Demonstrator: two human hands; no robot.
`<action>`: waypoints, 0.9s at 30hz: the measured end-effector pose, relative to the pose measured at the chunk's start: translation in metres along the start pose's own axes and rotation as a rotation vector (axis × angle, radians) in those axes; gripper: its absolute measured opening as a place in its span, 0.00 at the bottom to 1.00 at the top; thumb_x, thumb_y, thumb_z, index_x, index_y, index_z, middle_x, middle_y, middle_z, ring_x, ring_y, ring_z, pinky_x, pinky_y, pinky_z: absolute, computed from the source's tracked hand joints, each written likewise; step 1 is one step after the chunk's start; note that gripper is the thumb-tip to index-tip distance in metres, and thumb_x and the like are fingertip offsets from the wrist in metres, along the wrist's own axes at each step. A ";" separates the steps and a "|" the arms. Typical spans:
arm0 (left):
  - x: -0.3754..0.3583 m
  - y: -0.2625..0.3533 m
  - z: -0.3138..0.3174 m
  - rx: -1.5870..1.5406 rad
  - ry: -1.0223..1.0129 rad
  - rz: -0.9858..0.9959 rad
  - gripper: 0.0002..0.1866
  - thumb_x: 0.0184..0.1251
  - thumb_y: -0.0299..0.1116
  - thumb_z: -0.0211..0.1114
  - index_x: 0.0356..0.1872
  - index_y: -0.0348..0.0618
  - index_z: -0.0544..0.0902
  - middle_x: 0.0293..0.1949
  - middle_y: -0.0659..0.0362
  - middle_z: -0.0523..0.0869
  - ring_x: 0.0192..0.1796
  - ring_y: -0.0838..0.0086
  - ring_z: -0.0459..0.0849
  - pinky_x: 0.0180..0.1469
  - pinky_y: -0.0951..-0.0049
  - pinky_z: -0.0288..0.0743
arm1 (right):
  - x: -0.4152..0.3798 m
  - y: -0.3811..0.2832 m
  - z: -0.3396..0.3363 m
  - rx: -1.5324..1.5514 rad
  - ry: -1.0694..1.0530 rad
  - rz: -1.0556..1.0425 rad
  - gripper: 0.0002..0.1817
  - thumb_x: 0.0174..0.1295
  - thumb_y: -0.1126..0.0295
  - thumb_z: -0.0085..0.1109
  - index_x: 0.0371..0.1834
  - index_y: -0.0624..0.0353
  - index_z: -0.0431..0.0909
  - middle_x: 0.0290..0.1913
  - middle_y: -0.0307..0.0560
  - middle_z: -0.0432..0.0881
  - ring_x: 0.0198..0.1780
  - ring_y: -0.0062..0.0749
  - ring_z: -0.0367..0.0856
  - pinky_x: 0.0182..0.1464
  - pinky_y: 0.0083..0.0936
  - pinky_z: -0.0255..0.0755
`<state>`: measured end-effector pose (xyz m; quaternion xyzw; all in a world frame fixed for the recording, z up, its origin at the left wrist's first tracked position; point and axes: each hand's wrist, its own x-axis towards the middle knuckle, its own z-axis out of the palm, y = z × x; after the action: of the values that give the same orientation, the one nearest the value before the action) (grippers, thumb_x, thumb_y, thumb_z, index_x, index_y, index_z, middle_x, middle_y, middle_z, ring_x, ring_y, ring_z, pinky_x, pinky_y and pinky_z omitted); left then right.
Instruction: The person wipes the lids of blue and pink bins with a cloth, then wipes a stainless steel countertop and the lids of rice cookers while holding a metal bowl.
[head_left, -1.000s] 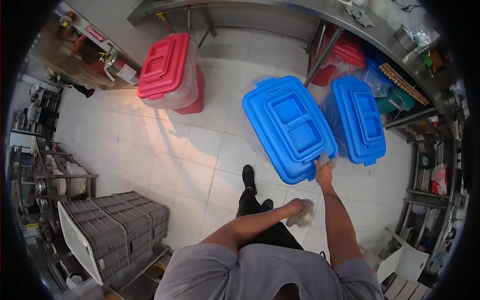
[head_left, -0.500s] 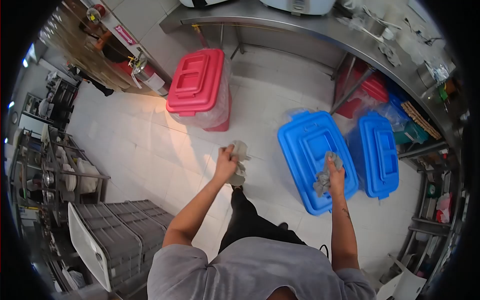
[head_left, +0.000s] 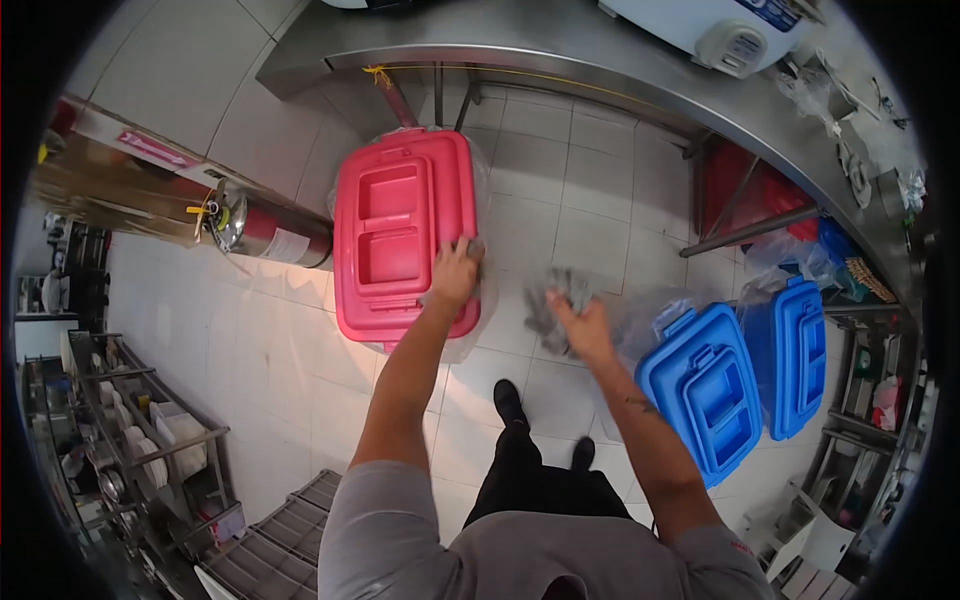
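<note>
A red lidded bin (head_left: 385, 262), lined with clear plastic, stands on the floor ahead of me. My left hand (head_left: 456, 273) lies over the right edge of its lid, fingers curled at the rim, with a bit of crumpled grey material (head_left: 475, 262) showing beside them. My right hand (head_left: 583, 325) is to the right of the bin, over the floor tiles. It grips a crumpled grey glove (head_left: 548, 312) with finger-like ends, blurred by motion. Close to my right forearm is a blue lidded bin (head_left: 705, 395).
Another blue bin (head_left: 797, 360) stands farther right. A steel table (head_left: 480, 35) runs across the back, with a white appliance (head_left: 700, 35) on it. To the left are a fire extinguisher (head_left: 265, 235), a rack of dishes (head_left: 150, 440) and a grey crate (head_left: 285, 535).
I have stepped closer to the red bin. My left hand has moved onto its lid edge. My right hand has swung left, away from above the blue lid, still holding the grey glove.
</note>
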<state>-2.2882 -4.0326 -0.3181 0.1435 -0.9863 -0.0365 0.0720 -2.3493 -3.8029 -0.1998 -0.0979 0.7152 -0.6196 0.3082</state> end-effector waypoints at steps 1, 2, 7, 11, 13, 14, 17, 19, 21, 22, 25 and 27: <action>0.028 -0.009 0.004 -0.001 0.022 -0.024 0.17 0.54 0.30 0.56 0.46 0.54 0.79 0.48 0.57 0.71 0.49 0.59 0.71 0.44 0.61 0.75 | -0.004 0.011 0.010 0.052 -0.006 0.035 0.16 0.62 0.60 0.59 0.42 0.64 0.79 0.27 0.33 0.77 0.31 0.16 0.73 0.34 0.19 0.71; 0.059 -0.021 0.008 0.036 0.025 -0.027 0.16 0.55 0.30 0.55 0.46 0.51 0.79 0.48 0.56 0.71 0.49 0.59 0.71 0.42 0.61 0.76 | -0.009 0.012 0.016 -0.032 -0.034 0.087 0.16 0.62 0.60 0.59 0.42 0.64 0.79 0.29 0.34 0.78 0.32 0.17 0.74 0.36 0.20 0.71; 0.048 0.000 -0.004 -0.107 -0.184 -0.171 0.12 0.59 0.30 0.52 0.41 0.40 0.78 0.51 0.52 0.71 0.49 0.57 0.73 0.39 0.62 0.80 | -0.005 0.065 0.025 -0.055 -0.102 0.379 0.15 0.64 0.58 0.56 0.40 0.61 0.77 0.29 0.36 0.77 0.30 0.18 0.72 0.32 0.21 0.70; -0.084 0.026 0.000 -0.062 -0.187 0.157 0.21 0.53 0.31 0.56 0.51 0.43 0.75 0.51 0.52 0.74 0.51 0.60 0.75 0.41 0.61 0.78 | 0.004 0.074 0.035 0.130 -0.013 0.316 0.16 0.64 0.56 0.55 0.36 0.60 0.76 0.28 0.36 0.75 0.28 0.20 0.71 0.32 0.21 0.69; -0.075 0.018 -0.008 -0.091 -0.208 0.210 0.20 0.52 0.31 0.56 0.50 0.43 0.74 0.50 0.52 0.74 0.51 0.60 0.75 0.42 0.61 0.78 | 0.016 0.076 0.036 0.134 0.013 0.239 0.17 0.64 0.55 0.55 0.36 0.60 0.76 0.27 0.36 0.75 0.28 0.20 0.71 0.33 0.21 0.70; -0.058 0.010 -0.006 -0.075 -0.210 0.224 0.20 0.53 0.31 0.56 0.50 0.43 0.74 0.50 0.52 0.74 0.51 0.60 0.75 0.42 0.62 0.78 | 0.024 0.076 0.036 0.173 0.021 0.233 0.17 0.64 0.55 0.54 0.36 0.61 0.76 0.27 0.36 0.75 0.28 0.20 0.71 0.33 0.21 0.70; 0.024 -0.017 -0.006 0.006 -0.171 0.213 0.19 0.53 0.32 0.56 0.49 0.44 0.75 0.49 0.52 0.73 0.51 0.61 0.75 0.40 0.65 0.79 | 0.043 0.076 0.044 0.296 0.000 0.335 0.19 0.65 0.53 0.54 0.38 0.62 0.75 0.28 0.37 0.76 0.30 0.20 0.71 0.34 0.21 0.70; 0.095 -0.047 0.015 0.091 -0.139 0.286 0.18 0.54 0.31 0.56 0.48 0.45 0.76 0.50 0.51 0.73 0.51 0.62 0.74 0.38 0.66 0.79 | 0.054 0.072 0.049 0.386 -0.049 0.524 0.20 0.65 0.53 0.53 0.40 0.63 0.74 0.29 0.37 0.76 0.31 0.21 0.71 0.36 0.22 0.70; 0.168 -0.072 0.021 0.109 -0.124 0.207 0.16 0.54 0.33 0.56 0.46 0.48 0.79 0.50 0.54 0.73 0.53 0.63 0.72 0.44 0.63 0.76 | 0.071 0.073 0.070 0.251 -0.056 0.476 0.20 0.66 0.53 0.53 0.44 0.61 0.75 0.31 0.37 0.75 0.34 0.20 0.73 0.41 0.20 0.70; 0.193 -0.079 0.009 0.080 -0.142 0.233 0.16 0.54 0.34 0.56 0.45 0.50 0.80 0.51 0.56 0.73 0.54 0.63 0.71 0.46 0.62 0.73 | 0.076 0.075 0.081 0.178 -0.060 0.463 0.20 0.66 0.53 0.52 0.46 0.61 0.75 0.32 0.37 0.75 0.36 0.20 0.74 0.44 0.20 0.70; 0.226 -0.104 -0.017 -0.014 -0.231 0.343 0.16 0.53 0.35 0.57 0.45 0.54 0.81 0.51 0.61 0.72 0.56 0.64 0.68 0.53 0.60 0.66 | 0.109 0.105 0.127 0.132 -0.113 0.429 0.22 0.66 0.54 0.52 0.50 0.64 0.72 0.35 0.44 0.78 0.38 0.29 0.76 0.47 0.26 0.71; 0.213 -0.124 -0.006 -0.093 -0.350 0.498 0.16 0.53 0.36 0.57 0.45 0.56 0.82 0.52 0.63 0.72 0.57 0.64 0.66 0.56 0.60 0.61 | 0.143 0.134 0.167 -0.160 0.072 0.160 0.26 0.67 0.52 0.47 0.57 0.63 0.68 0.50 0.55 0.73 0.51 0.41 0.72 0.56 0.35 0.64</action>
<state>-2.4554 -4.2127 -0.2959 -0.1148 -0.9858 -0.0870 -0.0859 -2.3363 -3.9869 -0.3794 -0.0422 0.7784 -0.5373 0.3219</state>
